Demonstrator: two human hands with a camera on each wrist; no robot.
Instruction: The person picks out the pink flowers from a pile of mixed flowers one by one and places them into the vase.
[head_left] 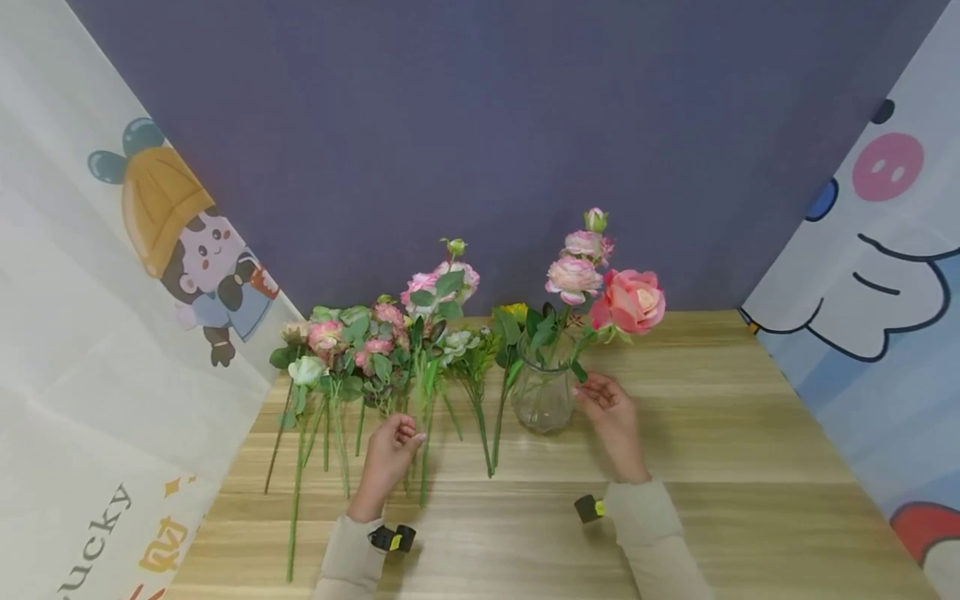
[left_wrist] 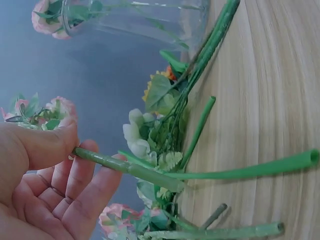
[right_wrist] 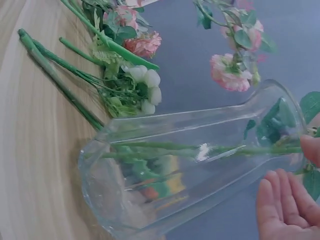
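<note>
My left hand (head_left: 390,458) pinches a green flower stem (left_wrist: 130,170) between thumb and fingers. It belongs to a pink-and-white flower spray (head_left: 442,283) that stands up over the row of flowers. A clear glass vase (head_left: 542,408) stands upright to the right, holding a coral rose (head_left: 633,302) and a pale pink flower stem (head_left: 573,279) with a bud on top. At the vase's right side is my right hand (head_left: 611,417), its fingers loosely extended. In the right wrist view, the thumb (right_wrist: 311,150) overlaps the vase rim, with the other fingertips close beside the neck.
Several artificial flowers lie along the back left, among them a white flower (head_left: 307,371), pink blooms (head_left: 375,350), a small white bunch (head_left: 459,343) and a yellow flower (head_left: 516,312). Their stems point forward over the wooden table (head_left: 510,533). A dark blue panel (head_left: 480,142) stands behind.
</note>
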